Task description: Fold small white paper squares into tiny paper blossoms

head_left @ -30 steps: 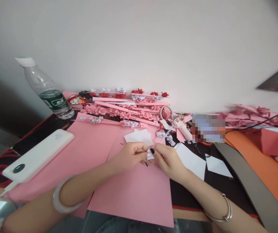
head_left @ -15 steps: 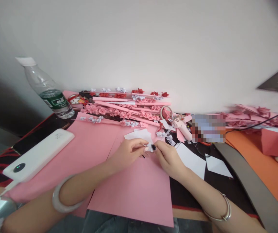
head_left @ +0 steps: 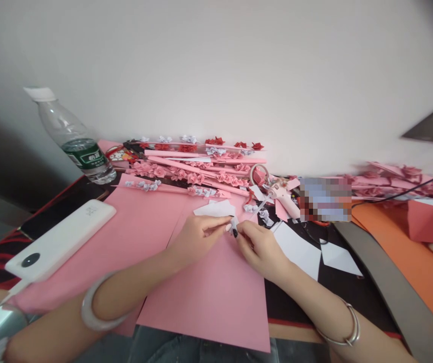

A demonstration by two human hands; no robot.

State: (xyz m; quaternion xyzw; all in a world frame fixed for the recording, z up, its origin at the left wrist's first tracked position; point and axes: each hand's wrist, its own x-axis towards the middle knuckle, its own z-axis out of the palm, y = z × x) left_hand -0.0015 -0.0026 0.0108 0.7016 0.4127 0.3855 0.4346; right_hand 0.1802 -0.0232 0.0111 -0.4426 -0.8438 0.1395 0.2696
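Together, left hand point(head_left: 195, 236) and right hand point(head_left: 260, 245) in fingertip grip on white paper point(head_left: 233, 223).

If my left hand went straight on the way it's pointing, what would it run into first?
Your left hand would first meet the small white folded paper at its fingers, then probably your right hand, though depth is unclear.

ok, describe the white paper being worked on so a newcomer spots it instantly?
Find the large pink sheets spread across the desk. Above them, the left hand and right hand meet at the fingertips. Pinched there is the small white paper piece; neighbouring white sheets are bigger and unheld.
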